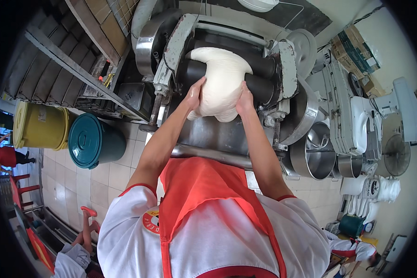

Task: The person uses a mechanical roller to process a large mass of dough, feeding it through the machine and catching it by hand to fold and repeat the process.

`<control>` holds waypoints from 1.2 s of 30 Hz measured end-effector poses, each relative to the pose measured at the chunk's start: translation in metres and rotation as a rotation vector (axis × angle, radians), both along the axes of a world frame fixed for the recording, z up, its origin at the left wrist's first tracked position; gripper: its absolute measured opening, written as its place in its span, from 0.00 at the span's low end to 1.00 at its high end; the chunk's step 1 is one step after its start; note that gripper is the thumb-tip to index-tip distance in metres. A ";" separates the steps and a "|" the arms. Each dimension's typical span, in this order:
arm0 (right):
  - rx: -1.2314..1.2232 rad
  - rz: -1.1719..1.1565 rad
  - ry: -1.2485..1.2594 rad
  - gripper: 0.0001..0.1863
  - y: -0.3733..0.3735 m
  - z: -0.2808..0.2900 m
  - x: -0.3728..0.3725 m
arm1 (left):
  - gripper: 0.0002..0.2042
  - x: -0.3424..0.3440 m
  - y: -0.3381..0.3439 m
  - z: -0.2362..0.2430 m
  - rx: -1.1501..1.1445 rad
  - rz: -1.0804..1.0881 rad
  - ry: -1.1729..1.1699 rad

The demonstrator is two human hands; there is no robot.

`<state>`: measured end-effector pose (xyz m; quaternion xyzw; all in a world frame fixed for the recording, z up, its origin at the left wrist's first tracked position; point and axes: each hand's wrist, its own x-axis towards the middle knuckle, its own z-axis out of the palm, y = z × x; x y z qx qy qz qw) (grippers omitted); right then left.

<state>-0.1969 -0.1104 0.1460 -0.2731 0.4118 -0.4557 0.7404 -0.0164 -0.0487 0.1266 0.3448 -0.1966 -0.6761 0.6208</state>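
A large lump of pale dough lies over the dark rollers of a dough sheeter, its lower end sagging toward the metal tray in front of me. My left hand presses against the dough's left side, and my right hand cups its right side. Between the two palms the dough is held from both flanks. Its underside and some of my fingertips are hidden. Both forearms reach forward over the tray's near edge.
Round metal guards flank the machine. On the left stand a teal lidded bin, a yellow bin and a rack of trays. Steel mixing bowls and a white mixer stand right. Other people are at the lower corners.
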 end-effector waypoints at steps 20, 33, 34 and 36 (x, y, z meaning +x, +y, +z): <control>0.826 0.105 0.197 0.40 -0.002 -0.125 -0.030 | 0.49 -0.002 -0.020 -0.146 0.947 0.018 0.018; 0.256 0.320 0.041 0.30 -0.048 -0.204 -0.030 | 0.34 0.013 -0.065 -0.192 0.315 -0.345 -0.446; 0.292 0.319 0.019 0.29 -0.037 -0.190 -0.025 | 0.33 0.011 -0.052 -0.191 0.316 -0.318 -0.433; 0.211 0.225 0.029 0.27 -0.018 -0.178 -0.026 | 0.23 -0.005 -0.050 -0.165 0.327 -0.175 -0.363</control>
